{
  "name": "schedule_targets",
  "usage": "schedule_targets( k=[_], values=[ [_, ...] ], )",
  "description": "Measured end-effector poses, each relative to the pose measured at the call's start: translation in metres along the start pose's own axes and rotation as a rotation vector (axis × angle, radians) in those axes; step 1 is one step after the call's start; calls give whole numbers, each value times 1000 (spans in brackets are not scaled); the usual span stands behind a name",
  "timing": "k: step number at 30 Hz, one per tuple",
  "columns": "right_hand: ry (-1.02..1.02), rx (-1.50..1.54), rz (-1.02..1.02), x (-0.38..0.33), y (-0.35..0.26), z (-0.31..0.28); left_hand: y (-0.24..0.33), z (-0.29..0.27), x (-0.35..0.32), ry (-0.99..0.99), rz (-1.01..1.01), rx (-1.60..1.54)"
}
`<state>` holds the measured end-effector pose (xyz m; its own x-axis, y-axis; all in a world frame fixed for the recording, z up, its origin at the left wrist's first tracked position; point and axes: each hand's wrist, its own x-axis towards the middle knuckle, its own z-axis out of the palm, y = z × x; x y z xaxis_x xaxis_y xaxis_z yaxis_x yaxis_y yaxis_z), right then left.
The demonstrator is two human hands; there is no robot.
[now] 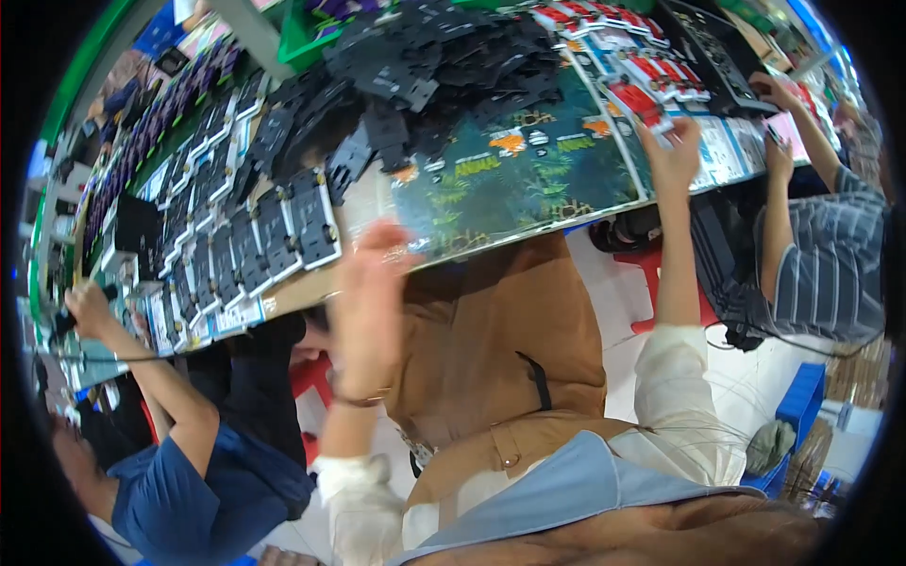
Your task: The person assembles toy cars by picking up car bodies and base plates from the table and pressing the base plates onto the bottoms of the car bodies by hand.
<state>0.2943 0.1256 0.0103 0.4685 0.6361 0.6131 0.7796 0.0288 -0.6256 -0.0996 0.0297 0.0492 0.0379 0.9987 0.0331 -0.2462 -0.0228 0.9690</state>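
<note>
My right hand (672, 156) reaches up onto the table and its fingers close on a red-and-white packet (642, 102) at the near end of a row of like packets (623, 42). My left hand (370, 283) is blurred by motion, raised at the table's near edge beside the green printed mat (510, 179). Its fingers look spread and nothing shows in it; a bracelet sits on the wrist. A pile of black plastic parts (434, 66) lies on the mat beyond both hands. Both my sleeves are white.
Rows of black parts on white cards (255, 236) cover the table's left side. A person in blue (179, 491) sits at the left, one hand (83, 307) on a black tool. A person in a striped shirt (830, 274) works at the right. Red stools and a blue crate (802, 401) stand below.
</note>
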Motion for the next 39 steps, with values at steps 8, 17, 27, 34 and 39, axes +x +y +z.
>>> schedule_targets(
  k=[8,17,27,34,39],
  values=[
    [-440,687,81,-121,-112,-47,-63,87,-12,-173,-311,-936],
    [-616,400,-581,-124,-188,9,-58,26,-24,188,-110,-1074],
    [-239,188,-733,-30,-210,176,-50,5,-37,190,-102,-1094],
    [-341,418,-684,-87,-233,84,-54,-6,-34,297,-46,-1005],
    [-593,344,-804,-152,-220,13,-49,6,-28,256,-72,-968]
  ],
)
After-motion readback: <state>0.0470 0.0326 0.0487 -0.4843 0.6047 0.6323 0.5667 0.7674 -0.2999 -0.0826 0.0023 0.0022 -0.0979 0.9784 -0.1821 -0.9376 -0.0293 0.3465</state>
